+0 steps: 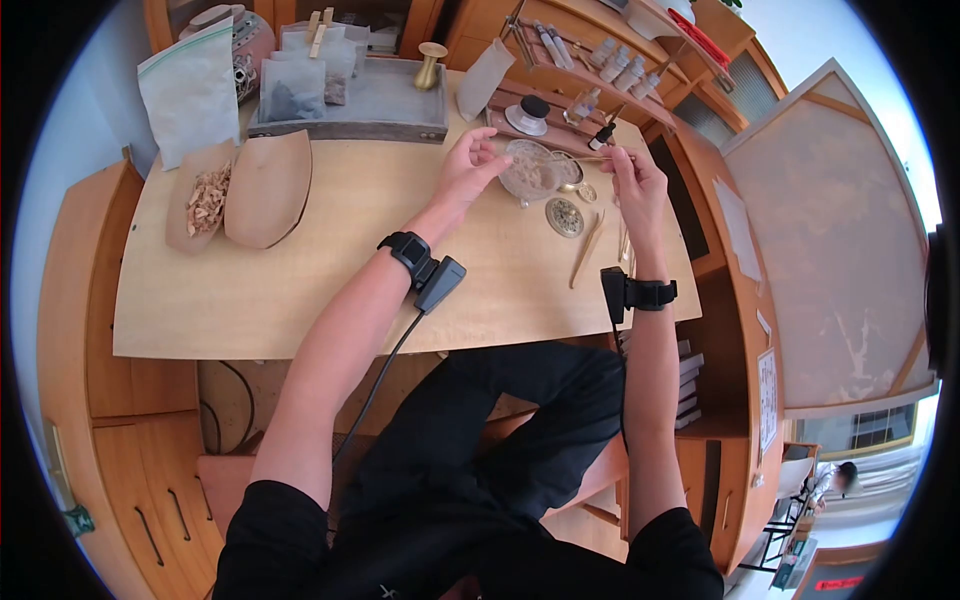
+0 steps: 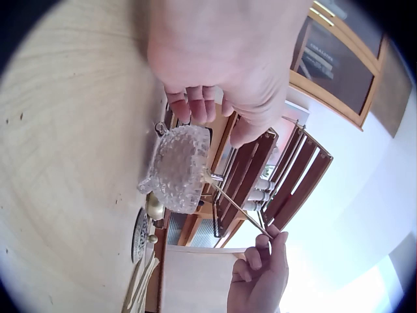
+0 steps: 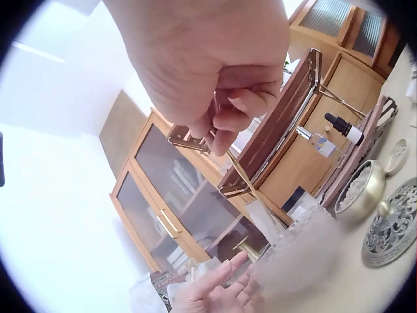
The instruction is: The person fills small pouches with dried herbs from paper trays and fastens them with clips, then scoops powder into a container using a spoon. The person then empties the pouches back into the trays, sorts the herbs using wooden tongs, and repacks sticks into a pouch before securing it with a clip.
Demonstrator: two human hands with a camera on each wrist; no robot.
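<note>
A textured clear glass bowl (image 1: pixel 530 172) on small feet holds pale material. My right hand (image 1: pixel 640 185) pinches a thin gold-coloured stick (image 2: pixel 240 207), whose far end reaches to the rim of the glass bowl (image 2: pixel 179 168). Beside the bowl, my left hand (image 1: pixel 467 172) has its fingers loosely bent and holds nothing visible; in the left wrist view the left hand (image 2: pixel 218 59) is at the bowl's side, and whether it touches the glass I cannot tell. Next to the bowl are a brass bowl of pale powder (image 3: pixel 360 190) and an openwork metal lid (image 3: pixel 393 225).
Wooden tweezers (image 1: pixel 587 250) and thin tools lie right of the lid. A black-capped jar (image 1: pixel 528 115) and a dropper bottle (image 1: pixel 601 136) stand behind. Left are trays with wood chips (image 1: pixel 208 200), a white bag (image 1: pixel 190 95), and a grey tray (image 1: pixel 385 128) with packets and a brass piece.
</note>
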